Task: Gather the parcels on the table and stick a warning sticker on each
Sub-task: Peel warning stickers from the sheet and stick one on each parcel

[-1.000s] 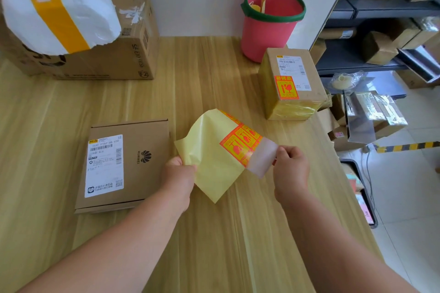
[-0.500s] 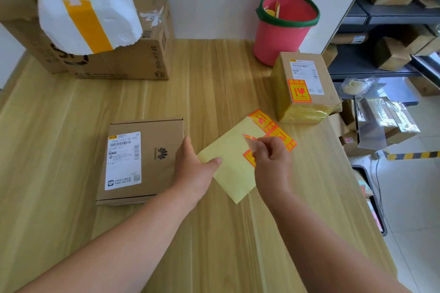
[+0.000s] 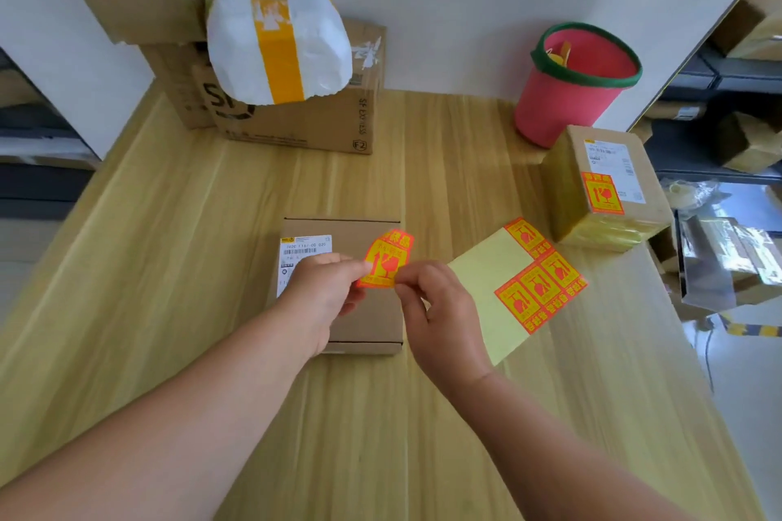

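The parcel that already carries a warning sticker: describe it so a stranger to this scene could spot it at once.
Find the red bin at the back right of the wooden table. The parcel stands in front of it, by the table's right edge. Unlike the flat box, it bears an orange sticker on top.

Orange-and-yellow sticker (image 3: 386, 259); pale yellow sheet (image 3: 486, 288); brown box (image 3: 364, 309) with white label (image 3: 305, 250); red bin (image 3: 567, 97), green rim; white bag (image 3: 275, 42), yellow band; light woodgrain table (image 3: 211, 245).
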Available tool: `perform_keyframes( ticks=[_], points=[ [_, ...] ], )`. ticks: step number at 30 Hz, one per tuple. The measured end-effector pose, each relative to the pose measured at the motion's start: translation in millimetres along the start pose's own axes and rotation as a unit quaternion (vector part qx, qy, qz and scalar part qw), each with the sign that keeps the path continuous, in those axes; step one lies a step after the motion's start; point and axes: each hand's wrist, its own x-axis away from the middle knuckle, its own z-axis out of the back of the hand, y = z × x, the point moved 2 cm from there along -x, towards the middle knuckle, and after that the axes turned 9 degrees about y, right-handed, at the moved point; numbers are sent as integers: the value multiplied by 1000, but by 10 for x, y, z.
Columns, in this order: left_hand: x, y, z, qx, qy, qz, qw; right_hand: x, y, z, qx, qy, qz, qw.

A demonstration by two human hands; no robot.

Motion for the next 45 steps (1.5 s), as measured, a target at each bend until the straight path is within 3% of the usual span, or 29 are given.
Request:
perform_keyframes(
  ticks=[3, 5, 9, 14, 24, 30, 33, 37, 42, 45],
  points=[
    [-44, -49, 160, -18, 13, -27, 999, 50, -106, -109, -32, -13, -28, 999],
    [-65, -81, 246, -20, 29, -46, 998, 61, -181, -146, -85, 10, -121, 989],
    [-86, -115, 373, -11, 42, -71, 997, 4, -222, -237, -142, 67, -316, 936],
    [-67, -173, 482, -1, 33, -82, 996, 9, -271, -429, -185, 37, -422, 887],
    [-94, -368, 748, -16, 14, -61, 998, 126, -307, -712, -151, -9, -425, 892],
    [-214, -546, 835, -107, 36, -32, 993, 216, -240, -751, -97, -39, -429, 897],
    [-228, -521, 794, -159, 42, -62, 985, 197, -132, -675, -67, -38, -439, 895],
    [-216, -445, 669, -263, 40, -148, 952, 31, 24, -562, -47, -35, -442, 895],
    [-311, -426, 565, -363, 50, -298, 881, -167, 178, -567, -34, -55, -436, 897],
    [-406, -433, 512, -408, 36, -331, 850, -223, 237, -610, -12, -71, -428, 901]
  ],
)
